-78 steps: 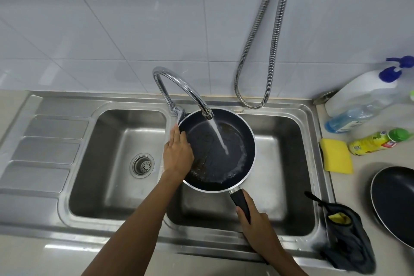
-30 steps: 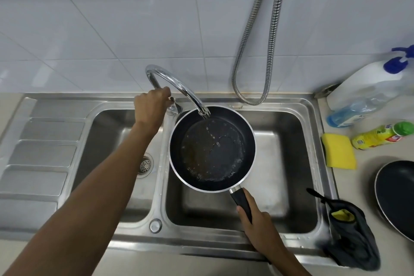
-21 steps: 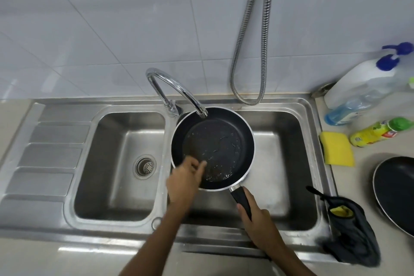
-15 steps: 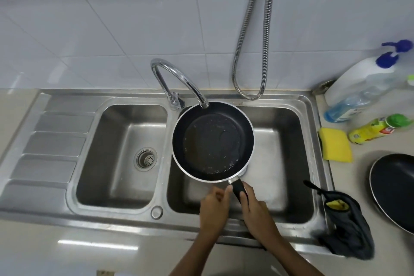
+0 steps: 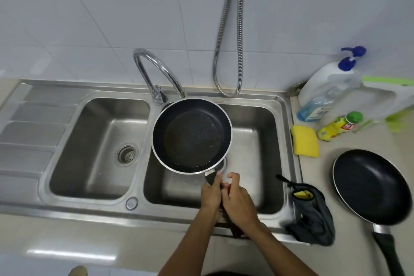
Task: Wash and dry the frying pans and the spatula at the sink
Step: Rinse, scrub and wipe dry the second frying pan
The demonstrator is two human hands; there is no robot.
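A small black frying pan (image 5: 191, 135) with a silver rim hangs level over the right basin of the steel sink (image 5: 289, 141), just below the tap spout (image 5: 156, 69). No water runs. A thin film of water and bits lies on the pan's bottom. My left hand (image 5: 210, 194) grips the pan's black handle close to the pan. My right hand (image 5: 238, 201) is on the same handle just behind it, touching the left hand, its forefinger lifted off. A larger black frying pan (image 5: 369, 186) lies on the counter to the right. I see no spatula.
A yellow sponge (image 5: 305, 140), a pump bottle of soap (image 5: 324, 94) and a small yellow bottle (image 5: 340, 125) stand right of the sink. A dark cloth (image 5: 311, 217) hangs over the sink's front right corner. A metal hose (image 5: 228, 51) hangs on the tiled wall. The left basin shows only its drain (image 5: 127, 154).
The water has stopped after my left hand went to the tap. That hand then came back across the pan and took the handle beside my right hand.
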